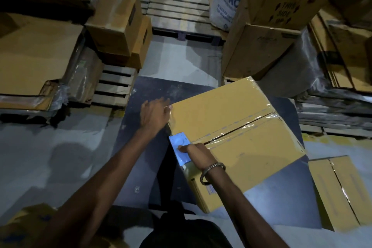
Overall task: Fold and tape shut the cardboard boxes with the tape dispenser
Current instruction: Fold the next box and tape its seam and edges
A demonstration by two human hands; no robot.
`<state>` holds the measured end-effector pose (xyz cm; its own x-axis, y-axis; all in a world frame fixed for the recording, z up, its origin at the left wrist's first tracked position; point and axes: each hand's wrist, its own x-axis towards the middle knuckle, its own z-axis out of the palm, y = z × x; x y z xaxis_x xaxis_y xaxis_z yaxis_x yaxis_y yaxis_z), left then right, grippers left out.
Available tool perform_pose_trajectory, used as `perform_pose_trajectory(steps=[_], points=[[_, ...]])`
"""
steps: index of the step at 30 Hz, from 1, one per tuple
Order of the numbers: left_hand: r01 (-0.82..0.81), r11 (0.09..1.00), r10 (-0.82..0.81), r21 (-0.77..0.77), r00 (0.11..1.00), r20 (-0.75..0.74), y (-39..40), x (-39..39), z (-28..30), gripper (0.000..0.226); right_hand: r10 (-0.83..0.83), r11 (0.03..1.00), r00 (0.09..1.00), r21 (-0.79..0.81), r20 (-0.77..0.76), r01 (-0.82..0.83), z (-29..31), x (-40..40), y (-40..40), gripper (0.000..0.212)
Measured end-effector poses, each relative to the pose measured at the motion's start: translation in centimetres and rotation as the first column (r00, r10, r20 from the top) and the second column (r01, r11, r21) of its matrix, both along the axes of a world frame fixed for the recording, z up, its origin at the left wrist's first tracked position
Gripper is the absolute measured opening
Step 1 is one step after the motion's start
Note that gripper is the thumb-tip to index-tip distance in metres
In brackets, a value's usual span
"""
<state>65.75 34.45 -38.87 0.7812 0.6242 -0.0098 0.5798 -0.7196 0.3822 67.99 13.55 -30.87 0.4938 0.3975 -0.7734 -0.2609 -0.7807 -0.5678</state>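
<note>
Head view, from left to right: flat cardboard sheets [34,54] lie stacked on a wooden pallet [112,86] at far left. My left hand [154,115] reaches to the near-left corner of the cardboard box [231,127], fingers loosely spread and touching the clear tape at that edge; the hand is blurred, so I cannot tell more. My right hand [198,153], a metal bracelet [211,171] on its wrist, grips the blue tape dispenser [180,148] with the thumb pressed on its face, at the near end of the box's taped centre seam. A smaller taped box [340,191] sits just beside, on the right.
</note>
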Motion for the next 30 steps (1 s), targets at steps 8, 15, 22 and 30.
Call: perform_pose_trajectory(steps=[8,15,22,30], points=[[0.32,0.938,-0.341,-0.13,0.92,-0.195,-2.6,0.6,-3.2,0.103,0.001,1.0,0.995,0.028,0.101,-0.004,-0.3,-0.4,-0.7,0.036],[0.31,0.943,-0.327,-0.117,0.928,-0.18,-2.4,0.7,-3.8,0.08,0.014,1.0,0.991,0.008,0.136,-0.015,-0.2,-2.9,-7.2,0.042],[0.284,0.959,-0.276,-0.008,0.923,-0.267,-3.6,0.7,-3.4,0.08,-0.011,1.0,0.994,-0.016,0.109,0.012,-1.3,-4.9,-11.1,0.045],[0.419,0.896,-0.382,0.146,0.896,-0.227,-11.9,-1.6,-4.9,0.085,-0.065,0.998,0.986,0.006,0.154,0.065,-1.6,-5.3,-11.2,0.038]])
